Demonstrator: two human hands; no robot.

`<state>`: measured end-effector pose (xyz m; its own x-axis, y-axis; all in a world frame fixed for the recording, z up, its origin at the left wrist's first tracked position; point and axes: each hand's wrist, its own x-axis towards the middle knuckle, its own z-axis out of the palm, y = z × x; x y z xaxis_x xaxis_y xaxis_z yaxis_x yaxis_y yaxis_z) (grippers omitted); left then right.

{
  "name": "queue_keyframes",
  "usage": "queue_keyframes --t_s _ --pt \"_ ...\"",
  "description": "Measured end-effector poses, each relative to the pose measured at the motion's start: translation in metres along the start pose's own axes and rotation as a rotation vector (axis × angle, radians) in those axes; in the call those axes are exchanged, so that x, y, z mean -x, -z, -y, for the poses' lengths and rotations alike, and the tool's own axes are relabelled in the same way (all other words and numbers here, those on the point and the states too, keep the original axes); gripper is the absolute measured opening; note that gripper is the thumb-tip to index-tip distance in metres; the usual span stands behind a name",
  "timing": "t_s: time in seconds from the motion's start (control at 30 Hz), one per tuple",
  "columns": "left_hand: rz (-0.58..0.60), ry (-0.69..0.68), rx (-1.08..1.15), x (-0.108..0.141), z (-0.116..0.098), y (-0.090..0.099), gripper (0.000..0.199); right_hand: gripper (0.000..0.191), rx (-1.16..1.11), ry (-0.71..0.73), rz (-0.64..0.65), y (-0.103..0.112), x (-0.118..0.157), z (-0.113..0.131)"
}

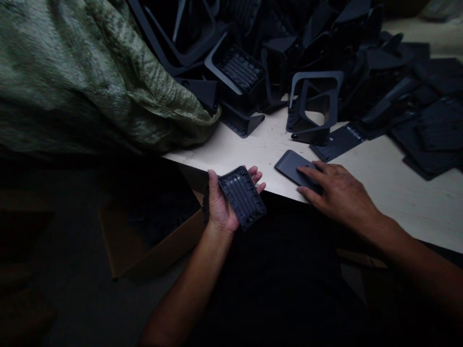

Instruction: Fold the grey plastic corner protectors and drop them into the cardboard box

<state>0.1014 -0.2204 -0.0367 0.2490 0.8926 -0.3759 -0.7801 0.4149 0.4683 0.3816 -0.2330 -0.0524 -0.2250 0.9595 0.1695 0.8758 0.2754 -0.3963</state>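
Pale table [427, 202] running along the right, wood grain showing. Dim light falling on it, grey floor [83, 299] staying dark below. Open box [155, 255] sitting on floor, green sack [108, 82] bulging at upper left.

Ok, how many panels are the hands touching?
2: a ribbed panel on the left hand, a smooth panel on the table under the right hand; any beneath would be hidden.

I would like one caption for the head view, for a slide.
Left hand holds a ribbed plate; right hand touches a smooth plate on the table.
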Motion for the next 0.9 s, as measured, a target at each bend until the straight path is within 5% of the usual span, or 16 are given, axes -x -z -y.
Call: queue_keyframes --t_s 0.2,0.37,0.57,0.9 --pt "-0.095 -0.049 0.022 -0.004 0.004 -0.007 0.074 0.050 -0.525 -0.063 -0.027 0.025 0.003 0.063" --pt "-0.164 -0.045 -0.036 -0.004 0.006 -0.015 0.074 0.052 -0.632 0.010 0.006 0.006 0.008 0.115" --pt "-0.197 -0.102 -0.113 -0.004 0.009 -0.015 0.076 0.052 -0.571 0.013 0.019 -0.022 0.006 0.124" --pt "-0.203 -0.143 -0.185 -0.004 0.010 -0.015 0.077 0.053 -0.486 0.052 0.027 -0.024 0.009 0.133"
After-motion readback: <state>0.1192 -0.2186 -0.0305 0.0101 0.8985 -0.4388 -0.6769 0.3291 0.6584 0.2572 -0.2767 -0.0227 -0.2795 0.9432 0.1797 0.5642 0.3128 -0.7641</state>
